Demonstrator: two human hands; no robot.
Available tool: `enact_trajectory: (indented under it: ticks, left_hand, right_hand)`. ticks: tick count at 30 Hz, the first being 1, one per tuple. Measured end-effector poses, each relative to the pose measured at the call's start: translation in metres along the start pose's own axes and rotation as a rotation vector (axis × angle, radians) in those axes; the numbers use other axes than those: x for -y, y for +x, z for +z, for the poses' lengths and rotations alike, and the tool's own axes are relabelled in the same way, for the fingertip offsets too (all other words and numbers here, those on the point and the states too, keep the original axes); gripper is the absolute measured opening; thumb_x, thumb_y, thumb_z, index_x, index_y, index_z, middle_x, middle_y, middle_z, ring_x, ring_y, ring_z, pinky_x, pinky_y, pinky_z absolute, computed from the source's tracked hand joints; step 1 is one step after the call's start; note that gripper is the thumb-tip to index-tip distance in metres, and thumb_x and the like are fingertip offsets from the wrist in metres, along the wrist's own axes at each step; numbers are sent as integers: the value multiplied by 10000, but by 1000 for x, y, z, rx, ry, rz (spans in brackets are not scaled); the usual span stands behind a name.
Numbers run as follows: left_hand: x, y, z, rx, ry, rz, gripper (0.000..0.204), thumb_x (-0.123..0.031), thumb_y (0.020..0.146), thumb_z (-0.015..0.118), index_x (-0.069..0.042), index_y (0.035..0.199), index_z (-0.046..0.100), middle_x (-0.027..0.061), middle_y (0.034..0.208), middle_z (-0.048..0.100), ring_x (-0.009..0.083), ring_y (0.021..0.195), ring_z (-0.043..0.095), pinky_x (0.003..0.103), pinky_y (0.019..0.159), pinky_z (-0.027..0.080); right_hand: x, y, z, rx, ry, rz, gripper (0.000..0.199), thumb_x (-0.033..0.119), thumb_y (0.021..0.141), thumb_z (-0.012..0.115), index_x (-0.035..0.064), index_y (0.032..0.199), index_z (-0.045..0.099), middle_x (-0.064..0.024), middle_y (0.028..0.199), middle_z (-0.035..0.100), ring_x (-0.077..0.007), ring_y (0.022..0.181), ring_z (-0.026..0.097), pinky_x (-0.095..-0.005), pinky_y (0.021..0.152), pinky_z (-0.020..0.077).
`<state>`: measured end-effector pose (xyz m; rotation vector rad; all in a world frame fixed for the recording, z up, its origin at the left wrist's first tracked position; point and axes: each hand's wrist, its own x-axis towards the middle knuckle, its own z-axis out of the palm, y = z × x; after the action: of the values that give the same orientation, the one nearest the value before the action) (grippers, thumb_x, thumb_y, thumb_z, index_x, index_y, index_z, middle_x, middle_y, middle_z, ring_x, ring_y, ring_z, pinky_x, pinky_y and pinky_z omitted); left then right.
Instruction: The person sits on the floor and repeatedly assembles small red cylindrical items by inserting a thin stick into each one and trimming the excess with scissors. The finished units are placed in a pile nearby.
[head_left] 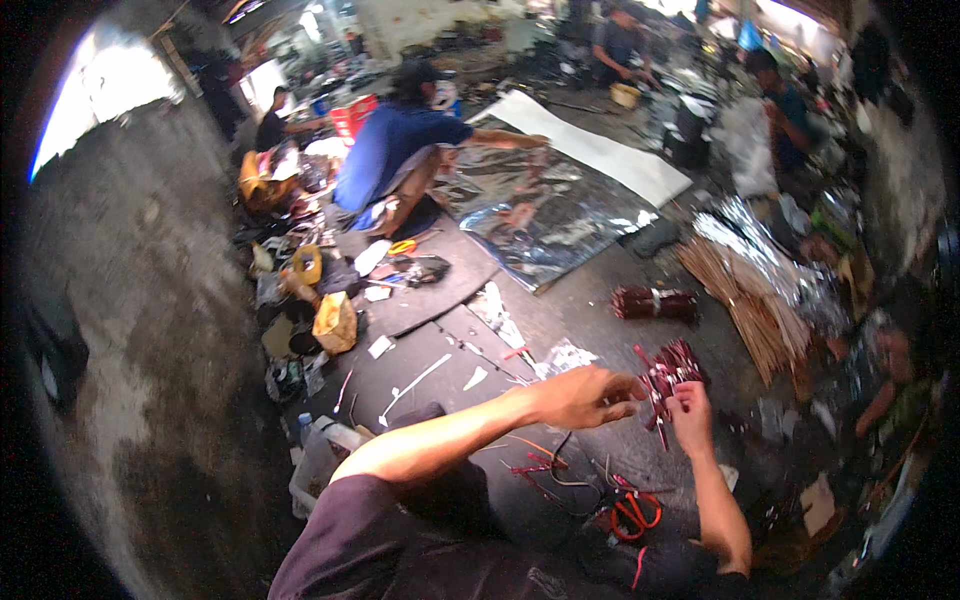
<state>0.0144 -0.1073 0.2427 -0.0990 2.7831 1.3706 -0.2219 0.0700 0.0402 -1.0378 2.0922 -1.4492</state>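
A bundle of thin dark red sticks (676, 362) is in front of me, right of centre, with shiny red ends and strips poking out of it. My right hand (690, 405) is closed on its near side, thumb and fingers pinched together. From the left, my left hand (588, 397) comes up to the bundle, its fingers bent and close together at the bundle's left edge. Whatever those fingertips hold is too small to make out. Below the hands lie scissors with orange-red handles (636, 514), beside loose strips and cords.
A second tied bundle of dark red sticks (654, 303) lies beyond. To the right are a pile of thin brown sticks (745, 300) and silvery sheeting (765, 250). A person in blue (395, 150) crouches over a large reflective sheet (540, 210). A yellowish block (335, 322) is at left.
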Motion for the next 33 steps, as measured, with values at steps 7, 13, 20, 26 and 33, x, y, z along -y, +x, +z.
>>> enact_trajectory:
  ticks: [7, 13, 20, 26, 33]
  left_hand:
    - [49, 27, -18, -535, -724, -101, 482, -423, 992, 529, -35, 1274, 572, 109, 1056, 660, 207, 954, 656, 351, 832, 533]
    - [42, 23, -43, -709, -823, 83, 332, -322, 1000, 557, -19, 1121, 620, 51, 946, 657, 124, 863, 648, 279, 760, 533]
    - [39, 7, -41, -776, -709, 94, 299, -284, 985, 597, 13, 955, 629, 43, 849, 675, 101, 757, 640, 262, 708, 534]
    - [18, -8, -27, -936, -610, 29, 315, -286, 973, 608, 14, 879, 632, 53, 798, 673, 102, 736, 640, 264, 686, 528]
    - [16, -4, -17, -982, -564, -7, 316, -307, 955, 634, 5, 914, 662, 38, 796, 682, 87, 743, 626, 255, 689, 503]
  right_hand:
    - [210, 41, -10, 269, 295, -60, 311, 6, 876, 625, 12, 1162, 502, -59, 884, 618, -140, 814, 624, -276, 754, 505]
    - [236, 37, -2, 288, 294, -24, 351, 17, 871, 621, -7, 1203, 507, -56, 891, 617, -138, 811, 625, -267, 742, 498]
    - [239, 16, 3, 317, 265, -9, 326, 14, 900, 603, -8, 1218, 535, -67, 928, 627, -156, 840, 645, -275, 751, 530]
    - [239, 11, 6, 340, 248, -68, 355, 7, 872, 620, -2, 1219, 542, -60, 868, 643, -135, 791, 639, -259, 712, 511]
    - [234, -1, 8, 435, 241, -116, 466, 40, 859, 631, 3, 1300, 484, -83, 911, 641, -148, 807, 637, -280, 703, 513]
